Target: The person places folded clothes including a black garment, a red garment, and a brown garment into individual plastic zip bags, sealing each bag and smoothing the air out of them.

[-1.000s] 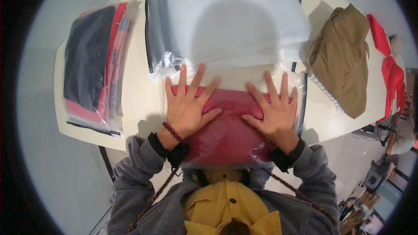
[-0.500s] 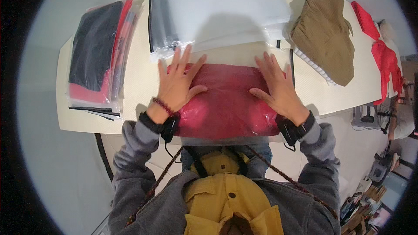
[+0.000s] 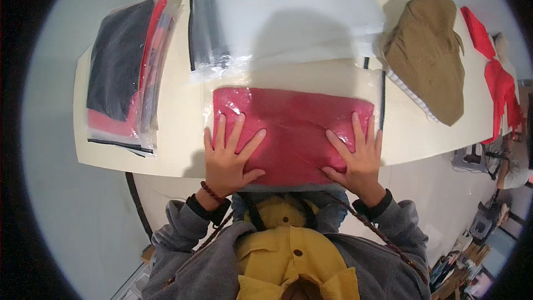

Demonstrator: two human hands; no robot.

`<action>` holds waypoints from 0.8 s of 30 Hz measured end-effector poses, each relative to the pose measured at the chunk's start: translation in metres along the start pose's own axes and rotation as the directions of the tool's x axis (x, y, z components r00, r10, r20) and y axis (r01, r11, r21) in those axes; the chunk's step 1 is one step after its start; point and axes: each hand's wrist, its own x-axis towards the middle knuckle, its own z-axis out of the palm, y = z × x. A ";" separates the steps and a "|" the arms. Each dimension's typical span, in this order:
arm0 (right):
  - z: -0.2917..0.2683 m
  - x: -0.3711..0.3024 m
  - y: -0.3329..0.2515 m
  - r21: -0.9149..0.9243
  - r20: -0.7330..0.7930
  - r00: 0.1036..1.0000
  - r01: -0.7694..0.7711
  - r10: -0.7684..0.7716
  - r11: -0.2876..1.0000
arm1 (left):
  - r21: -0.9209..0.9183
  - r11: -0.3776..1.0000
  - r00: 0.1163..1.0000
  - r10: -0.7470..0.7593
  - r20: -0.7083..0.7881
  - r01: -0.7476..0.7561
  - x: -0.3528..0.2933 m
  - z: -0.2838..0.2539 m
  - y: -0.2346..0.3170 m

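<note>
Both hands are laid palm down on the bagged red garment, fingers fanned wide and straight, neither one curled around anything. From the head view I can see the left hand [image 3: 227,158] over the left side of the red garment [image 3: 294,128], its thumb angled inward, a dark beaded bracelet [image 3: 212,193] at the wrist. The right hand [image 3: 359,161] mirrors it on the right side, thumb pointing back toward the other. The elbows are bent outward and the forearms, in grey sleeves [image 3: 395,225], come up from the lower side, so the wrists sit about at the near edge of the bench [image 3: 179,133].

The garment lies folded in its clear bag at the middle of that near edge, right in front of the person. Just beyond it, toward the far edge, is a stack of clear bags [image 3: 311,0]. A pile of bagged garments [image 3: 119,61] lies by the bench's left end; toward the right end there's a crumpled olive-brown garment [image 3: 427,58], with bright red cloth [image 3: 499,91] beside it, at the right edge.
</note>
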 end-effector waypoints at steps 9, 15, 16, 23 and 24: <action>0.002 0.000 -0.001 -0.054 -0.037 0.999 0.006 -0.008 0.999 | -0.053 0.998 0.999 0.031 -0.044 -0.033 -0.006 0.014 -0.009; -0.045 0.018 -0.002 -0.005 0.250 0.968 -0.001 0.002 1.000 | -0.347 0.938 0.990 -0.064 -0.128 0.015 -0.020 0.000 -0.014; -0.056 0.025 0.005 0.066 0.327 0.945 -0.003 -0.019 0.998 | -0.344 0.939 0.988 -0.064 -0.137 0.013 -0.026 0.001 -0.016; -0.034 0.103 0.040 0.105 -0.005 0.976 0.217 -0.217 0.971 | -0.355 0.935 0.949 -0.133 -0.286 0.025 -0.104 0.003 -0.005; -0.030 0.106 0.042 0.101 -0.010 0.975 0.224 -0.224 0.969 | -0.381 0.919 0.972 -0.170 -0.162 0.097 -0.108 0.005 0.000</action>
